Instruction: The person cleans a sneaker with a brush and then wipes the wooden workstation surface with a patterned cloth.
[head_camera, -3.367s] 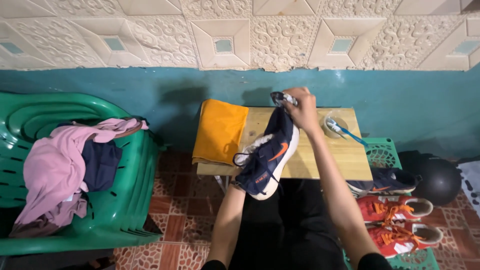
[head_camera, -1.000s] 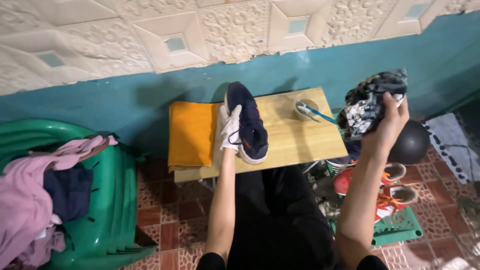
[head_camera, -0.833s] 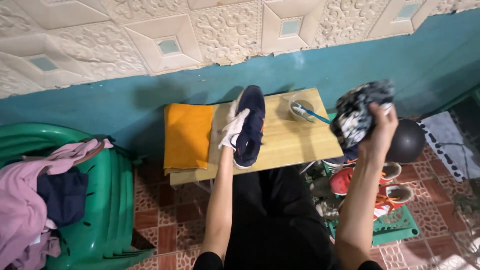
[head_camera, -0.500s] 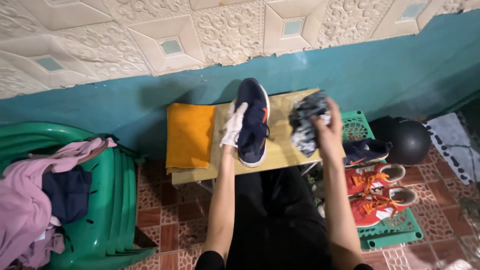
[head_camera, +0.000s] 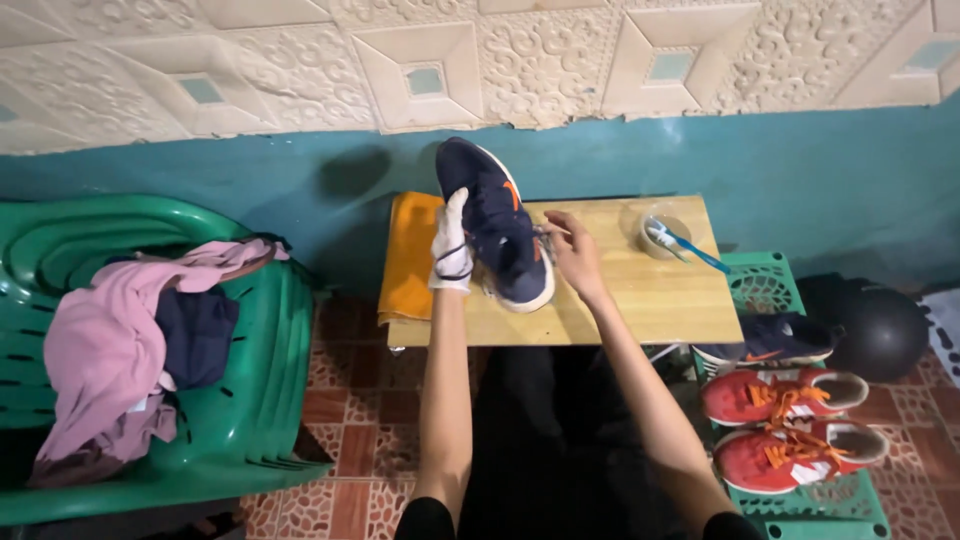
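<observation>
I worked over a small wooden table (head_camera: 660, 300) pushed against a wall (head_camera: 600, 60) that was teal below and covered in cream embossed panels above, with reddish patterned tiles (head_camera: 350, 400) on the floor under my arms. My left hand (head_camera: 452, 255), wearing a white glove or cloth, gripped the navy sneaker (head_camera: 497, 222) by its side and held it tilted up on the tabletop, toe toward the wall; its upper was dark blue with an orange mark and a white sole edge. My right hand (head_camera: 572, 255) rested just right of the shoe, its fingers narrowed at the laces, touching them; I could not tell whether they pinched anything. Left of my left hand one orange cloth (head_camera: 408, 260) hung over the table edge. Right of my right hand stood one clear bowl (head_camera: 665, 232) with one blue toothbrush (head_camera: 688, 246) lying across it. Further right and below, a green crate (head_camera: 820, 500) carried two red sneakers (head_camera: 790, 425) and one more navy shoe (head_camera: 775, 342), beside one black ball (head_camera: 880, 330). Far left of my left hand stood stacked green plastic chairs (head_camera: 250, 420) heaped with pink and dark clothes (head_camera: 140, 350).
</observation>
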